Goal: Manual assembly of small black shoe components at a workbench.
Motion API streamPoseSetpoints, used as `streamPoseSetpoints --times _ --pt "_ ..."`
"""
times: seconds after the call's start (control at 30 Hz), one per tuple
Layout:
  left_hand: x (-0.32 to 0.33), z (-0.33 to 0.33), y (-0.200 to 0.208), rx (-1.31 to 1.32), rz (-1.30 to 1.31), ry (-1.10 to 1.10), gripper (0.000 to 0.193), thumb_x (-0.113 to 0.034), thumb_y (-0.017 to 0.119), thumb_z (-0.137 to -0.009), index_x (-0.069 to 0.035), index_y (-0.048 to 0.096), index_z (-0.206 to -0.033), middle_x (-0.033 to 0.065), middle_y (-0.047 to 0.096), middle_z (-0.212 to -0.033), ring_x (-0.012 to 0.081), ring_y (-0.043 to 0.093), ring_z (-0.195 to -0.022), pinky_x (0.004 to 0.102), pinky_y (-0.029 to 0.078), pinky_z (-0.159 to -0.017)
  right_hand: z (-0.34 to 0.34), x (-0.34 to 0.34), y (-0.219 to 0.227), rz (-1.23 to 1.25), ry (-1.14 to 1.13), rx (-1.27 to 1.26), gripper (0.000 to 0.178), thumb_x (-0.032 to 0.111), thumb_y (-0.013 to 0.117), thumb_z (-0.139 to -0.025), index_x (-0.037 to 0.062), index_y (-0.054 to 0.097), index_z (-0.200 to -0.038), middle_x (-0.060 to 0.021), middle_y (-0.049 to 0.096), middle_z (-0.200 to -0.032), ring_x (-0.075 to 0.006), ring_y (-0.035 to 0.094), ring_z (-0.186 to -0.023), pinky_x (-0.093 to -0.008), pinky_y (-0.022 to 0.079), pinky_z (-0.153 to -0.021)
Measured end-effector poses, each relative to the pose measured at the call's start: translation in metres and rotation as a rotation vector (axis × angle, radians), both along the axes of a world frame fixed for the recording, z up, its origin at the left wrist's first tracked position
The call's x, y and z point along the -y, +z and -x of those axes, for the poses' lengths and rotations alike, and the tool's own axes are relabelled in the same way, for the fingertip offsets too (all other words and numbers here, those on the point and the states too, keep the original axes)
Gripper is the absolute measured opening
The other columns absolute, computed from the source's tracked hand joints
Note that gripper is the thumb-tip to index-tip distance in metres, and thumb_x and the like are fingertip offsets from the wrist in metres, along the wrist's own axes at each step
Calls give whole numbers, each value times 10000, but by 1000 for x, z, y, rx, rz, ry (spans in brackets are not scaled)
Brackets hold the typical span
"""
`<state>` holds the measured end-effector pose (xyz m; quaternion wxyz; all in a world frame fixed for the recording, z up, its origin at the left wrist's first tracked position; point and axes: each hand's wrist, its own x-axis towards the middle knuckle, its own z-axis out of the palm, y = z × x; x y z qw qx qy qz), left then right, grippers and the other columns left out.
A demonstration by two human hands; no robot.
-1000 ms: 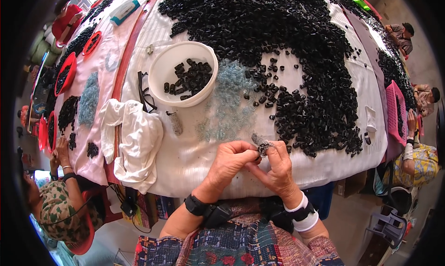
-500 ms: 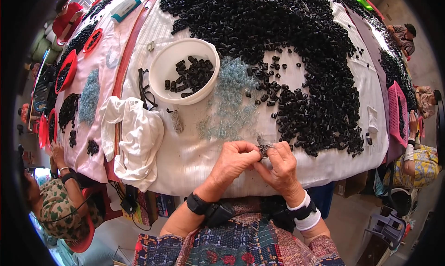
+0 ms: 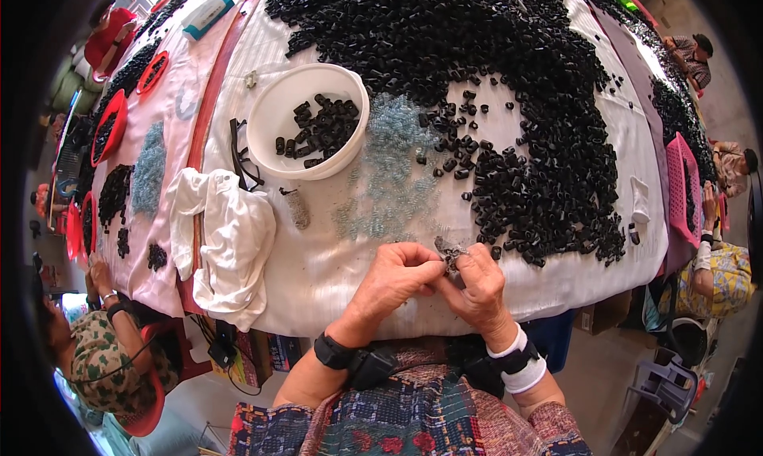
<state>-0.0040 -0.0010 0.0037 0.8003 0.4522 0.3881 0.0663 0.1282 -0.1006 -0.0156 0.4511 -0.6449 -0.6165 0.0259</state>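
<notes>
My left hand (image 3: 395, 283) and my right hand (image 3: 478, 291) meet at the near edge of the white-covered table. Held in the right fingers is a small ragged grey-black piece (image 3: 449, 249); its kind is unclear. The left thumb and forefinger are pinched together against the right hand, and whatever lies between them is hidden. Just beyond my hands lies a loose patch of pale blue, clear little coils (image 3: 389, 170), looking like springs. To its right spreads a large heap of small black plastic parts (image 3: 540, 194).
A white bowl (image 3: 265, 160) with several black parts stands beyond the left hand. Nearer are a white cloth (image 3: 230, 249), a small grey mesh-like bundle (image 3: 299, 209) and a black strap (image 3: 241, 158). A pink basket (image 3: 680, 186) sits at right. Co-workers (image 3: 111, 353) sit at both sides.
The view has shifted slightly, moving the bowl and cloth a little left in the picture. My hands keep nearly the same pose, with more of the grey-black piece showing above the fingers.
</notes>
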Motion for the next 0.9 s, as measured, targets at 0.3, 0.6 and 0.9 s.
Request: streamPoseSetpoints --times 0.3,0.6,0.9 --pt "-4 -3 1 -3 21 -37 154 -148 640 -856 -15 657 -931 10 642 -838 71 601 -730 206 511 -628 1 0 -2 -41 -39 10 274 10 779 -612 8 525 -716 -121 479 -669 -292 472 -582 -376 395 -501" --pt "-3 0 -4 30 11 -26 173 -181 661 -840 -17 660 -892 38 659 -837 93 613 -708 217 503 -612 2 0 6 -5 -26 14 262 47 752 -643 -4 562 -816 -133 533 -748 -313 532 -676 -389 457 -576" --pt "0 -3 5 26 55 43 153 -155 664 -867 -26 639 -945 97 680 -879 160 681 -750 223 543 -589 -44 16 -2 149 -249 74 284 -98 573 -739 -70 562 -1021 -209 584 -894 -380 568 -849 -405 490 -745"
